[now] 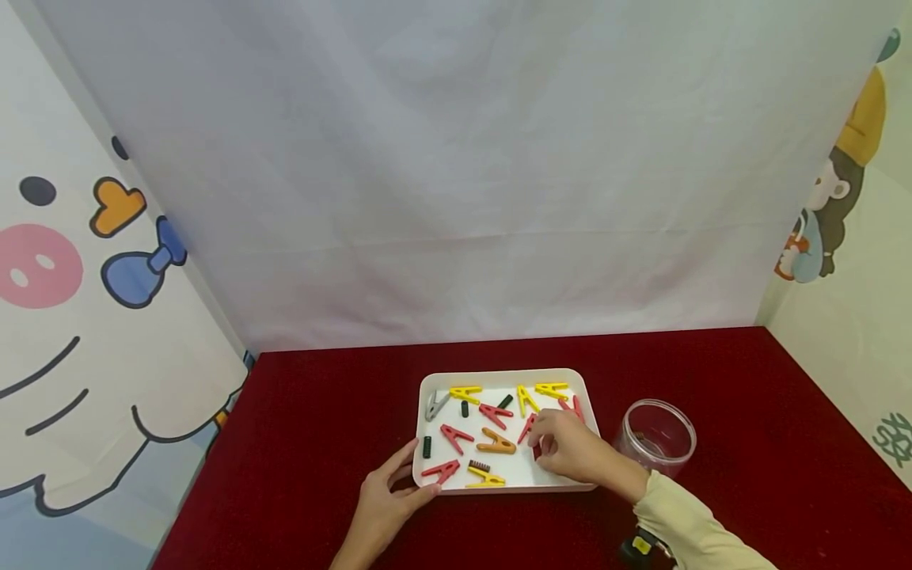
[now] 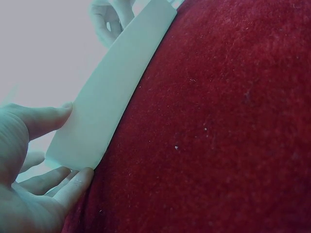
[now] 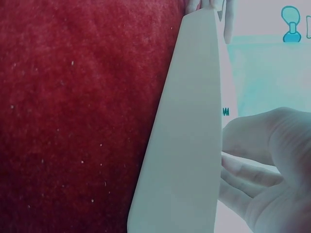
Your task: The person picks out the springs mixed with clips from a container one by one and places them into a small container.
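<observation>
Grasping the white tray (image 1: pixel 499 373): my left grip (image 1: pixel 385 492) holds its near left corner, thumb against the rim.
Inside: red clips (image 1: pixel 449 431), yellow clips (image 1: pixel 492 479), an orange clip (image 1: pixel 502 448) and a grey clip (image 1: pixel 432 409) lie spread out.
Right grip (image 1: pixel 570 447): fingers bent, low over the tray's right half, just beside one red clip; fingertips hidden, I cannot tell whether they grasp anything.
Clear jar (image 1: pixel 659 461): near the tray's right side, on the red tabletop (image 1: pixel 328 427).

In the lower centre of the frame are two hands (image 1: pixel 385 500) (image 1: pixel 573 449), one white tray (image 1: pixel 516 474), four yellow clips (image 1: pixel 495 479), five visible red clips (image 1: pixel 446 430), one orange clip (image 1: pixel 504 446), one grey clip (image 1: pixel 431 411), three dark springs (image 1: pixel 427 447) and one brown spring (image 1: pixel 480 465), with one clear jar (image 1: pixel 630 443) at lower right.
</observation>
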Available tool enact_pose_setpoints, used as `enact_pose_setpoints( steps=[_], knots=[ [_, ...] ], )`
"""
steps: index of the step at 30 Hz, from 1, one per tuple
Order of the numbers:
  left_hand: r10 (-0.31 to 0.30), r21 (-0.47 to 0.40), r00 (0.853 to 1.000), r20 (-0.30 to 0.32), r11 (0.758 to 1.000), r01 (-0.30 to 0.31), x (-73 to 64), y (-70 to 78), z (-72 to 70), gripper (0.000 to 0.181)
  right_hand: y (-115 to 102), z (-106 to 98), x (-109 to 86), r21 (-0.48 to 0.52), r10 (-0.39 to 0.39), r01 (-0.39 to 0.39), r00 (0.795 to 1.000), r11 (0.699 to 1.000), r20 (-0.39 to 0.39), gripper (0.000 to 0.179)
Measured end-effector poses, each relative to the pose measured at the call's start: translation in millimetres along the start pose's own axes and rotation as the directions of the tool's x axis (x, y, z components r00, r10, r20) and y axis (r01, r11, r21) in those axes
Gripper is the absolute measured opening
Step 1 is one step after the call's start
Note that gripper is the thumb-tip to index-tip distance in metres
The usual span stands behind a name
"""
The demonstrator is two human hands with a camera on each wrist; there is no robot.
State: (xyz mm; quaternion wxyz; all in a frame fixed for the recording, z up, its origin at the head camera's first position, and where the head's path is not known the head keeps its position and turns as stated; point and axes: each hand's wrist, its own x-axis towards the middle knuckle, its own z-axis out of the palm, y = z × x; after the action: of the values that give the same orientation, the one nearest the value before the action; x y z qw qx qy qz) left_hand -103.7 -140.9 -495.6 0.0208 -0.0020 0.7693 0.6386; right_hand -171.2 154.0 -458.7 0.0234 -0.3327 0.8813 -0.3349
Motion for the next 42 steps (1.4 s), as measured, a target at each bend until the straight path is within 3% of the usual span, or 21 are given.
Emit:
enact_pose_setpoints(
  steps=[25,42],
  knots=[
    [-0.013,0.027,1.000,-0.016,1.000,0.013,1.4,-1.2,0.0,0.077,-5.0,-13.2,-6.3,0.009,-0.045,0.045,0.998,0.999,-0.035,0.017],
    [0.001,0.007,1.000,-0.018,1.000,-0.001,2.2,-3.3,1.1,0.076,-15.1,-25.9,-10.6,0.008,-0.035,0.036,0.998,0.999,-0.061,0.015]
  ],
)
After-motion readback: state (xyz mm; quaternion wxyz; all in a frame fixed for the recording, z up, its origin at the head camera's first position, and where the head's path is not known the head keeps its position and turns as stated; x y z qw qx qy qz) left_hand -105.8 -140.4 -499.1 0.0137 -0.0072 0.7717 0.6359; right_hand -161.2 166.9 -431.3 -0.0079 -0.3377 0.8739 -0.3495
